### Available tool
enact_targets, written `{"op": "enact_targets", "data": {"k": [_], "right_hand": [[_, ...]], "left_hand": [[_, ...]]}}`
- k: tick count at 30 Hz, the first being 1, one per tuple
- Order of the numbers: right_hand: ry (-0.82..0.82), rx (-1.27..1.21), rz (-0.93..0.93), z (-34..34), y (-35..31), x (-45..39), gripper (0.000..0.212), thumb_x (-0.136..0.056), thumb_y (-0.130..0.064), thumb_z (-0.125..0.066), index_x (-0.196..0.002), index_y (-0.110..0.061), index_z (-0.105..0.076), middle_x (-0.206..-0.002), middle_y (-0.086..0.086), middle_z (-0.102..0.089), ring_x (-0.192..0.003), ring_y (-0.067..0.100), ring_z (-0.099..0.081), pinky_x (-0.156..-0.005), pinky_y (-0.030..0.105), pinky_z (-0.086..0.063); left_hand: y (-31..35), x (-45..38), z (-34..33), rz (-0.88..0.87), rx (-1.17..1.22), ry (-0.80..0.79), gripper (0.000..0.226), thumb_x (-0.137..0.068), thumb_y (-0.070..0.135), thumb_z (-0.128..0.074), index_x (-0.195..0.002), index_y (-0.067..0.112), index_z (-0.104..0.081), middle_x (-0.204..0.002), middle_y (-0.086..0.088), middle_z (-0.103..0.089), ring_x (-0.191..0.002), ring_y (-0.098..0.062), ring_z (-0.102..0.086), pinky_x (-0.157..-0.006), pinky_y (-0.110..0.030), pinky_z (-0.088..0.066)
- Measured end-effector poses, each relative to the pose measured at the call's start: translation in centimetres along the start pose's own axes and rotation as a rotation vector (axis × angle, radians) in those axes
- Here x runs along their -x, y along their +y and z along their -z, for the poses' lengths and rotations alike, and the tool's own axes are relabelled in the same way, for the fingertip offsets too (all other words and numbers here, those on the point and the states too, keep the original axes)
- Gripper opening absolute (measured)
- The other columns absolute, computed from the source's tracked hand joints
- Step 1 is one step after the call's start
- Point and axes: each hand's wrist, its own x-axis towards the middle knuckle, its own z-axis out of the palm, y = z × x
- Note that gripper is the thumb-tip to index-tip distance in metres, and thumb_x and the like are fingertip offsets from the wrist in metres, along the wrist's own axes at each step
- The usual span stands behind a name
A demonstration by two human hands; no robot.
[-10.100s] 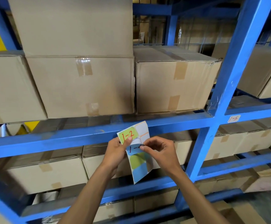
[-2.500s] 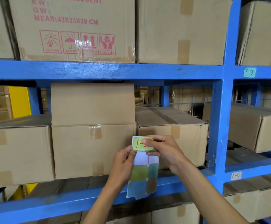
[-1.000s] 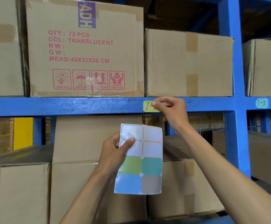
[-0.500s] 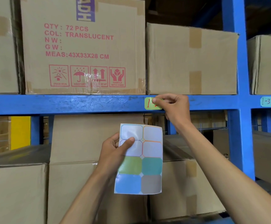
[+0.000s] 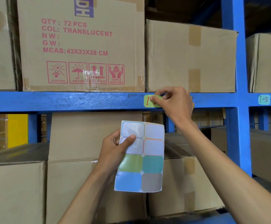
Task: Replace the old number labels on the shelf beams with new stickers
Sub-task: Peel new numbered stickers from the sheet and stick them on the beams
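From the head camera, the right hand [image 5: 173, 104] is up at the blue shelf beam [image 5: 67, 101] with its fingers [image 5: 155, 99] curled, the thumb tip lying over the right part of a green sticker [image 5: 148, 101]. The sticker carries a red handwritten number, of which only the first stroke shows left of the thumb. It sits flat on the beam face, directly under the fingers and just below the seam between two cartons; whether the hand is pinching its edge or only pressing it down I cannot tell for sure, though pressing looks likelier. To finish this step well, I would rub outward from the covered end toward the free left end, so the corners seat and no bubble is trapped, and keep it level with the beam's edges. The paint left of the fingers looks scuffed and patchy, which may weaken adhesion, so firm pressure matters. Below the fingers, the left hand [image 5: 115, 149] grips the sticker sheet [image 5: 147, 167] with thumb on its face; its upper cells are blank, its lower ones still coloured. Far to the right of the fingers, past the upright post [image 5: 238, 62], a teal label [image 5: 263, 99] reads 1-3. A printed carton [image 5: 79, 46] stands above the beam, with more cartons on the shelf below.
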Motion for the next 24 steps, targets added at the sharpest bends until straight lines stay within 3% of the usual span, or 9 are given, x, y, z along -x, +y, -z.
{"op": "enact_targets", "data": {"k": [5,7,9,13,17,21,24], "right_hand": [[0.068,0.114,0.056,0.1,0.1,0.1,0.029,-0.069,-0.055,-0.076,-0.083,-0.03,-0.073,-0.074,-0.009,-0.071,-0.08,0.015,-0.066,-0.056,0.031,-0.044],[0.072,0.099,0.026,0.2,0.4,0.2,0.037,-0.066,-0.061,-0.077,-0.08,-0.028,-0.07,-0.073,-0.009,-0.066,-0.075,0.012,-0.061,-0.053,0.027,-0.038],[0.049,0.018,-0.045,0.3,0.8,0.2,0.042,-0.064,-0.063,-0.078,-0.077,-0.025,-0.068,-0.072,-0.008,-0.065,-0.073,0.01,-0.06,-0.054,0.03,-0.041],[0.047,-0.134,-0.149,0.5,1.3,-0.2,0.033,-0.07,-0.052,-0.08,-0.076,-0.022,-0.069,-0.066,-0.011,-0.067,-0.071,0.002,-0.063,-0.055,0.028,-0.041],[0.013,-0.164,-0.131,0.8,1.6,-0.3,0.023,-0.076,-0.043,-0.079,-0.077,-0.023,-0.067,-0.065,-0.013,-0.065,-0.072,-0.003,-0.062,-0.054,0.025,-0.042],[-0.112,-0.268,-0.054,1.6,2.4,0.0,0.019,-0.079,-0.023,-0.081,-0.088,-0.014,-0.066,-0.075,-0.006,-0.065,-0.08,0.005,-0.06,-0.076,0.041,-0.055],[-0.201,-0.278,0.019,2.1,2.9,0.6,0.024,-0.076,-0.012,-0.081,-0.094,-0.011,-0.065,-0.089,0.009,-0.064,-0.078,0.015,-0.054,-0.076,0.05,-0.052]], "left_hand": [[0.2,0.3,0.3,0.003,0.001,0.006,0.014,-0.09,0.011,-0.069,-0.103,0.012,-0.074,-0.094,-0.016,-0.079,-0.073,-0.026,-0.075,-0.058,-0.034,-0.061],[0.3,0.4,0.2,-0.001,0.0,0.007,0.015,-0.09,0.01,-0.068,-0.104,0.011,-0.074,-0.094,-0.017,-0.079,-0.072,-0.025,-0.075,-0.057,-0.033,-0.06],[0.4,0.4,0.2,-0.003,0.007,0.005,0.015,-0.089,0.009,-0.068,-0.104,0.01,-0.074,-0.094,-0.017,-0.079,-0.071,-0.024,-0.074,-0.057,-0.032,-0.06],[0.4,0.6,0.1,0.002,0.015,-0.011,0.014,-0.089,0.01,-0.069,-0.102,0.012,-0.075,-0.093,-0.016,-0.079,-0.072,-0.024,-0.075,-0.056,-0.031,-0.059],[0.2,0.6,0.0,0.012,0.014,-0.011,0.017,-0.089,0.011,-0.069,-0.105,0.012,-0.074,-0.094,-0.015,-0.079,-0.074,-0.026,-0.076,-0.057,-0.032,-0.059],[-0.1,0.6,0.0,0.019,-0.003,-0.004,0.016,-0.089,0.012,-0.07,-0.104,0.013,-0.075,-0.094,-0.014,-0.079,-0.075,-0.026,-0.076,-0.058,-0.033,-0.059],[-0.1,0.6,-0.2,0.018,0.013,-0.016,0.015,-0.089,0.011,-0.069,-0.103,0.014,-0.075,-0.094,-0.015,-0.079,-0.074,-0.025,-0.076,-0.057,-0.032,-0.059]]}}
